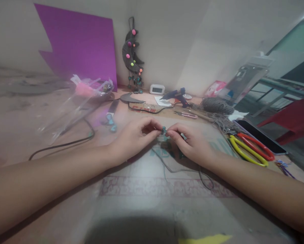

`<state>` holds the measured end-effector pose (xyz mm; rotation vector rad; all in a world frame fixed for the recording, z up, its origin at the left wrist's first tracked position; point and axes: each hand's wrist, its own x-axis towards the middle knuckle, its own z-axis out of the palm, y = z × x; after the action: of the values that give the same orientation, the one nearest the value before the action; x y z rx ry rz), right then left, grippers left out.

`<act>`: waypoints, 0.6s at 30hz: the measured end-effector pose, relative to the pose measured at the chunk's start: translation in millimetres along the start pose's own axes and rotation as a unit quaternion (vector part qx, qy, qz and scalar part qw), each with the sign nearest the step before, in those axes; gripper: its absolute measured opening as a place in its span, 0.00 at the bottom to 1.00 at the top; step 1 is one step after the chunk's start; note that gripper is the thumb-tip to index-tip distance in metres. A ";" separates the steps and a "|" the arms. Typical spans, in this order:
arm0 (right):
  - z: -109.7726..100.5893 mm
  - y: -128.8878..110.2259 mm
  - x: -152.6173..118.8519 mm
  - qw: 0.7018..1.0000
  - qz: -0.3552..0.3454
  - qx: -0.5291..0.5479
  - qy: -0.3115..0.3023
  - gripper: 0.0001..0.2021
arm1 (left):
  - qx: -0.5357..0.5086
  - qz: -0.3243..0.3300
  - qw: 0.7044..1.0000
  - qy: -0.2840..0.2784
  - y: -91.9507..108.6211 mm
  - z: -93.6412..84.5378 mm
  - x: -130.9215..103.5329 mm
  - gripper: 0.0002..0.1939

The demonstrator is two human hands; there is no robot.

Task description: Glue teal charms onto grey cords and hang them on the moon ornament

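A small teal bead (164,129) is between the fingertips of my two hands, over the middle of the work surface. My left hand (143,133) pinches it from the left with thumb and forefinger. From the other side, my right hand (189,140) closes thumb and fingertips at the bead's right edge. A thin grey cord (172,170) trails below the hands and curls toward my right forearm. Whether the cord runs through the bead is too small to make out.
Beyond my right hand are pink thread snips (186,115), a blue glue gun (176,96), grey yarn (216,105), scissors (253,149) with red and yellow handles, and a phone (261,135). A crescent-moon hanging (131,56) and purple board (83,44) stand behind. Plastic bags (73,101) lie left.
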<state>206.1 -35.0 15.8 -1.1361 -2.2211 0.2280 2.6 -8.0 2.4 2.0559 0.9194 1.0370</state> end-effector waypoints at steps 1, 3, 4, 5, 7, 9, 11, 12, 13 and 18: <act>0.0 -0.3 0.1 1.000 -0.003 0.000 0.001 0.10 | 0.001 0.001 1.000 0.002 0.6 -0.1 -0.1 0.04; 0.2 -0.4 0.1 1.000 -0.006 0.001 -0.003 0.10 | -0.001 -0.001 1.000 0.001 1.3 -0.4 -0.2 0.06; 0.5 0.2 -0.1 1.000 -0.008 0.002 -0.004 0.10 | -0.003 -0.003 1.000 0.001 1.6 -0.5 -0.3 0.07; 1.1 1.3 -0.4 1.000 -0.008 0.004 -0.003 0.09 | -0.005 -0.004 1.000 0.003 1.7 -0.6 -0.3 0.07; 2.8 5.1 -1.7 1.000 -0.008 0.014 0.008 0.06 | -0.003 -0.008 1.000 0.013 1.7 -0.7 -0.2 0.07; 5.0 10.2 -3.2 0.999 -0.012 0.024 0.025 0.08 | -0.001 -0.005 1.000 0.027 1.4 -0.7 0.2 0.06; 7.1 14.8 -4.4 0.999 -0.025 0.018 0.043 0.14 | -0.001 -0.001 1.000 0.031 0.9 -0.8 0.8 0.06; 7.9 16.5 -4.6 0.998 -0.036 0.006 0.050 0.15 | -0.001 0.001 1.000 0.030 0.5 -0.8 1.0 0.06; 8.4 17.5 -4.6 0.997 -0.046 -0.010 0.058 0.14 | -0.002 0.002 1.000 0.028 0.1 -0.8 1.2 0.06; 6.3 15.1 -1.6 0.993 -0.070 -0.063 0.073 0.05 | -0.007 0.006 1.000 0.024 -1.9 -0.8 1.2 0.06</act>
<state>213.1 -26.1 3.8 -1.0224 -2.1972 -0.0527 1.9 -5.8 1.7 2.0354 0.9219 1.0996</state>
